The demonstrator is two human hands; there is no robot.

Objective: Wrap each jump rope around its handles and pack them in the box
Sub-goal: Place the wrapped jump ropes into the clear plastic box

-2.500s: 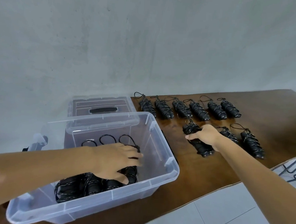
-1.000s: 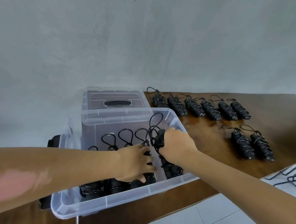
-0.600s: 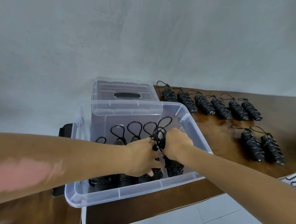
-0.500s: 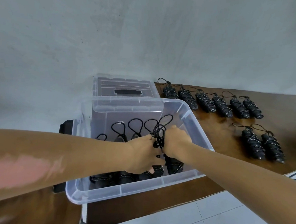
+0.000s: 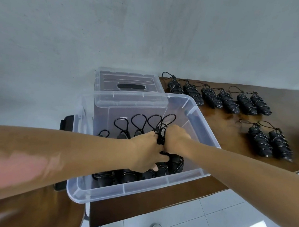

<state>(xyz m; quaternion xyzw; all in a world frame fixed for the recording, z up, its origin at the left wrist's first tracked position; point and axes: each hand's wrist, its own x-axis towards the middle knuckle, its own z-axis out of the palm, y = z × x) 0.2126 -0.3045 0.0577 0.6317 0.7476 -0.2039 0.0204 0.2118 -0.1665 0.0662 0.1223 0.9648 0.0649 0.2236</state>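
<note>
Head view: left hand and right hand both pinch black wrapped jump-rope bundle inside clear plastic box, likely seating it beside packed row.

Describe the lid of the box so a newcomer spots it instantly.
Start at the clear plastic box at the left end of the brown table. Directly behind it, against the grey wall, lies the lid. It is the only flat clear panel, with a black handle in its middle.
</note>
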